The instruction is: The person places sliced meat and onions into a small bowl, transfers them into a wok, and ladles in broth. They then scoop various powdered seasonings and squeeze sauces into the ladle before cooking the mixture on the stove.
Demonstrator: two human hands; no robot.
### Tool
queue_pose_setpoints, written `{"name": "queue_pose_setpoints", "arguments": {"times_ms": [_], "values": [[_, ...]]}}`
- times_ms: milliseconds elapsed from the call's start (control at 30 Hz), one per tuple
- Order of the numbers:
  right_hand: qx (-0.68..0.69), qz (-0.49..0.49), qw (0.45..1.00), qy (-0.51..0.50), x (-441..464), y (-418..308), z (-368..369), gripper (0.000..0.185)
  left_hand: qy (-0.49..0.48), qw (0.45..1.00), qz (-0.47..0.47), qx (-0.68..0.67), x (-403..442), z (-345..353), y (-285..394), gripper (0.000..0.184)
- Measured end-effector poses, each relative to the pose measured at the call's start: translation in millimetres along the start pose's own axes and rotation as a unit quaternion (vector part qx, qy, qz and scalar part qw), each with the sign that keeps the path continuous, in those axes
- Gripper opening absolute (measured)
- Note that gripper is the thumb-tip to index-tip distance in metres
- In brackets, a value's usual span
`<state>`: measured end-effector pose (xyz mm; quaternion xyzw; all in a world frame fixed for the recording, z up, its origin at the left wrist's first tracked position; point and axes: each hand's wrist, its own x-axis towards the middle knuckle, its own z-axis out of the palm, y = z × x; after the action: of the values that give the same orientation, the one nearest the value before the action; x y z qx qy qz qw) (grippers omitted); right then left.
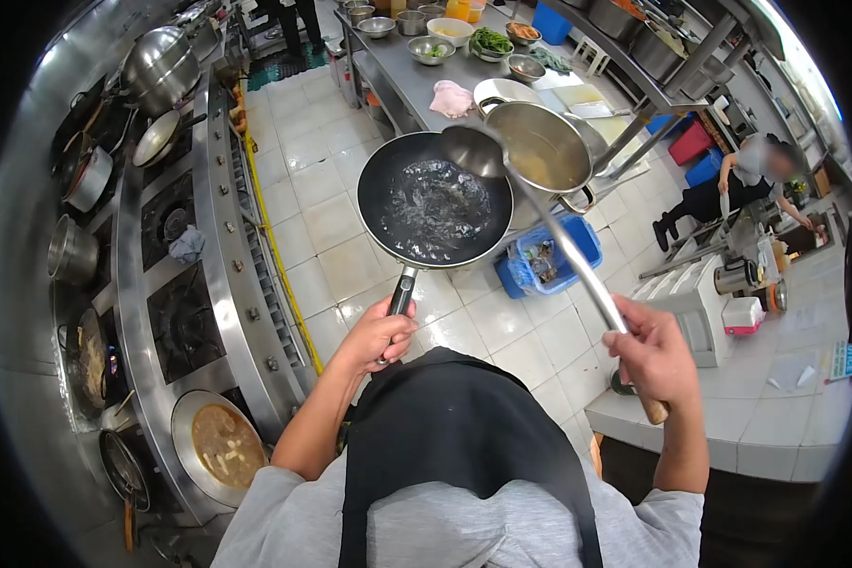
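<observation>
Pan (373,201) out front, held over the floor tiles (327,260), well apart from the stove (220,275), with a spread of clear liquid (437,204) rippling across its base! On the near side it's the left hand (379,335), fingers clenched round the handle (402,292), thumb laid along it, a grip that seems chosen to keep skin off the metal. Pan looks near level, presumably so nothing slops over the rim. And that forearm (317,417): reaching forward from the grey sleeve (275,506), elbow low on the stove side.

Over to the right hand (655,348), grasping the ladle (577,265) near its wooden end, fingers wrapped round the shaft. Long lever, that; it likely spares the knuckles any heat. Elbow folded, forearm raised, hand well out to the side, so the shaft slants across and puts the bowl (473,151) over the pan's far right rim. Touching it or just above? Can't tell from here! Just beside them, the pot (577,142), cloudy liquid inside, close to the ladle's bowl, a handy spot by the look of it. Blue bin (582,248) down on the tiles.
</observation>
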<state>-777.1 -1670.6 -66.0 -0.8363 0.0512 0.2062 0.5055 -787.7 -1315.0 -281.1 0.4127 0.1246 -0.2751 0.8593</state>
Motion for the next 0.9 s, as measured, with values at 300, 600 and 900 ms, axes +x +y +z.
{"name": "queue_pose_setpoints", "arguments": {"times_ms": [300,600,900], "values": [[-0.17,-0.01,0.982,0.087,94,-3,-45,0.028,-0.002,1.0,0.001,-0.001,4,-7,0,0.019],[0.279,0.196,0.94,-0.021,179,-4,-70,0.026,0.0,1.0,-0.001,0.004,6,-11,-2,0.018],[0.568,0.183,0.797,-0.098,152,5,-72,0.038,0.006,1.0,0.001,0.011,7,-11,-2,0.018]]}}
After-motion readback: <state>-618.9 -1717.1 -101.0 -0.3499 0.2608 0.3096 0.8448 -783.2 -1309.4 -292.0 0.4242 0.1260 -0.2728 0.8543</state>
